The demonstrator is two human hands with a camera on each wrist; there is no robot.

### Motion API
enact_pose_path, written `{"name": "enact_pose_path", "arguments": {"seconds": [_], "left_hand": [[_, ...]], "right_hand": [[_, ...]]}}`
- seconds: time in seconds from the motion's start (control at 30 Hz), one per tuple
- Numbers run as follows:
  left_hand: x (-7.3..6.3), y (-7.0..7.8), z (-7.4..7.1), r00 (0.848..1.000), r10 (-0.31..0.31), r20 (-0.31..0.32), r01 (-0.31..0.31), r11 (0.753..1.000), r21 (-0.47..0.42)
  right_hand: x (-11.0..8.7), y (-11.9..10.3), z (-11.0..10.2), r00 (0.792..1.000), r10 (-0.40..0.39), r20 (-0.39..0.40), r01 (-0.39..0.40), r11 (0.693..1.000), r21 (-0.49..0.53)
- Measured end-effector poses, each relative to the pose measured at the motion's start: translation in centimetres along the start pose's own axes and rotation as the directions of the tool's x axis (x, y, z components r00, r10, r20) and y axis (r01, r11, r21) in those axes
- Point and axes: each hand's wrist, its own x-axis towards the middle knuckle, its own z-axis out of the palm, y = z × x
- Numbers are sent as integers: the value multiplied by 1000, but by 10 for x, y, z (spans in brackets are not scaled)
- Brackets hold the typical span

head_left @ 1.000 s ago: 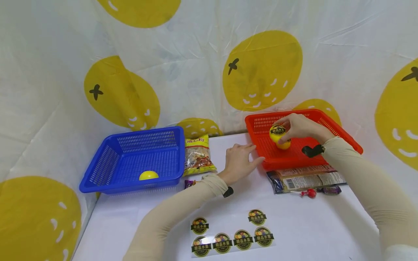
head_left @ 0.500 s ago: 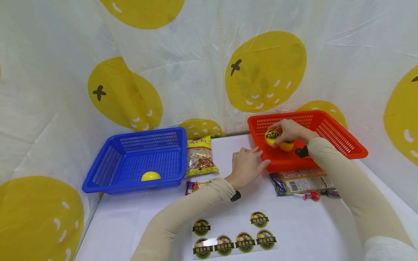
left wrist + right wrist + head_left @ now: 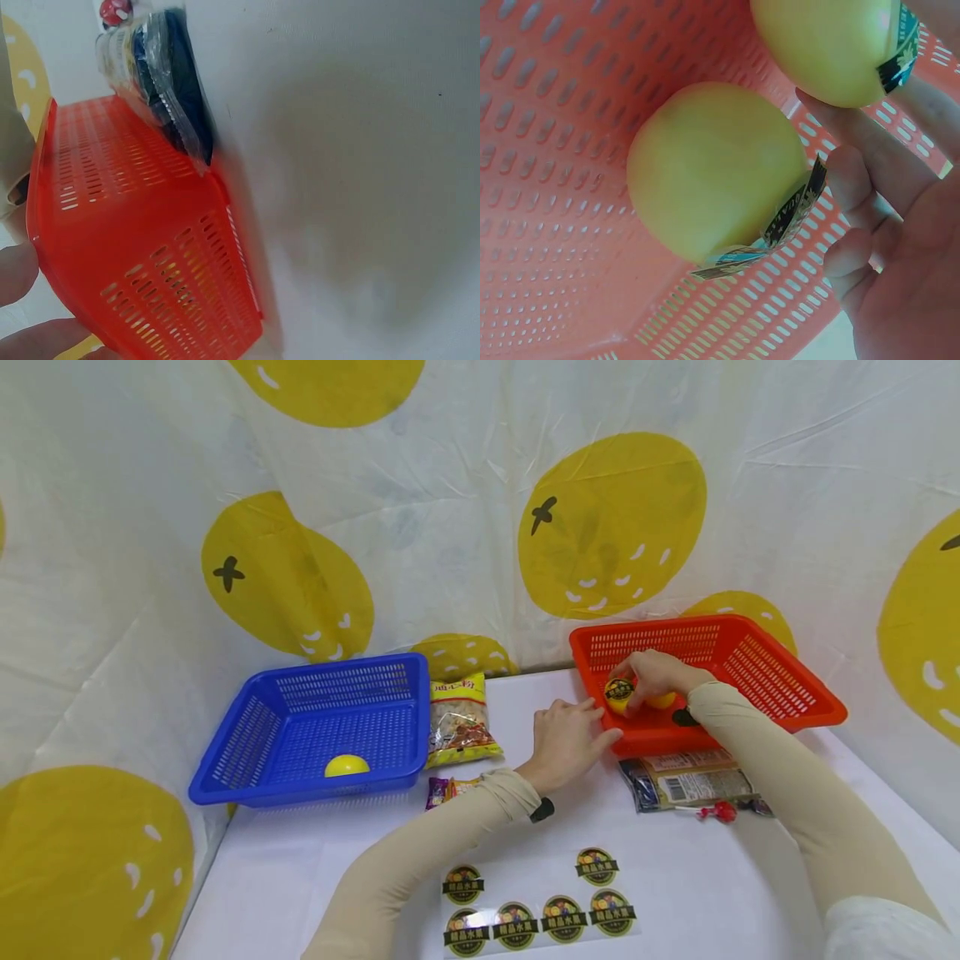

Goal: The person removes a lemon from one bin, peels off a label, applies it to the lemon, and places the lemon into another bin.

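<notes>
Two baskets stand here: one blue basket (image 3: 315, 795) and one red basket (image 3: 660, 743). There are three yellow balls — one lone ball (image 3: 347, 766) in the blue, one lower ball (image 3: 718, 172) and one held ball (image 3: 821, 49) in the red. Two hands show, left hand (image 3: 566, 739) and right hand (image 3: 660, 677). One clear sheet (image 3: 528, 883) carries six round labels (image 3: 565, 917), two above four. Count also one yellow bag (image 3: 459, 722), one flat packet (image 3: 693, 785), one red lollipop (image 3: 723, 812) — and at least three small wrapped sweets (image 3: 437, 792), some partly covered.
</notes>
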Motion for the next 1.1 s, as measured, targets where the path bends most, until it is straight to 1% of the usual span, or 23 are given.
{"name": "enact_pose_path", "arguments": {"seconds": [0.2, 0.43, 0.6, 0.73, 0.83, 0.93, 1.0, 1.1], "left_hand": [[-1, -2, 1, 1000, 13, -10, -13, 1000, 7], [-3, -3, 2, 1000, 11, -11, -11, 1000, -18], [-4, -3, 1, 1000, 4, -7, -5, 1000, -28], [-3, -3, 1, 1000, 3, -1, -3, 1000, -31], [-2, -3, 1, 1000, 8, 1, -7, 999, -32], [-1, -3, 0, 1000, 11, -4, -11, 999, -32], [0, -3, -1, 1000, 16, -10, -16, 999, -32], [1, -3, -3, 1000, 26, -18, -27, 999, -26]], "right_hand": [[3, 1, 2, 1000, 6, 22, -5, 1000, -6], [3, 1, 3, 999, -2, 36, 2, 1000, -18], [0, 0, 2, 999, -6, 43, 7, 1000, -16], [-6, -2, -4, 999, -5, 42, 5, 1000, 6], [-14, -4, -15, 1000, -18, 12, 17, 1000, 8], [-22, -11, -28, 998, -49, -44, 49, 999, -7], [-28, -19, -35, 993, -78, -89, 76, 997, -18], [-35, -34, -42, 979, -132, -156, 132, 991, -10]]}}
